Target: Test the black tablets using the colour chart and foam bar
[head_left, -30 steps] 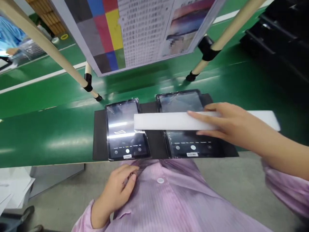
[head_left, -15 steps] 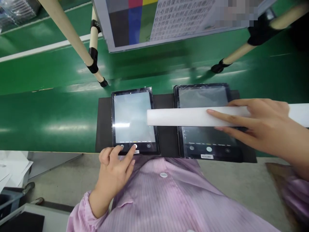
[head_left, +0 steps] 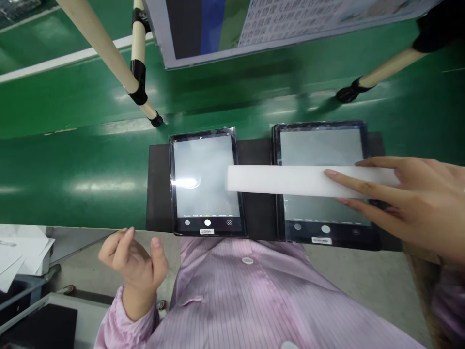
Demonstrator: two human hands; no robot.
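Observation:
Two tablets lie side by side on a black mat (head_left: 256, 213) at the bench's near edge. The left tablet (head_left: 205, 191) shows a bright camera screen; the right tablet (head_left: 321, 145) shows a greyer one. Across the right tablet and over the edge of the left one stretches a long white foam-like bar (head_left: 276, 179). My right hand (head_left: 410, 198) grips this bar from above, fingers along its sides and top. Off the bench edge, left of the left tablet, my left hand (head_left: 134, 261) is raised, thumb and curled fingers apart, holding nothing.
A printed chart board (head_left: 290, 29) with colour blocks and text hangs over the green bench (head_left: 90, 169). Cream pipe legs with black joints stand left (head_left: 109, 53) and right (head_left: 388, 68). White papers (head_left: 23, 252) and a grey cart (head_left: 87, 320) are at lower left.
My left hand has lifted off the left tablet's lower edge and moved left, away from the screen. The right tablet's screen looks brighter. My right hand still holds the white bar.

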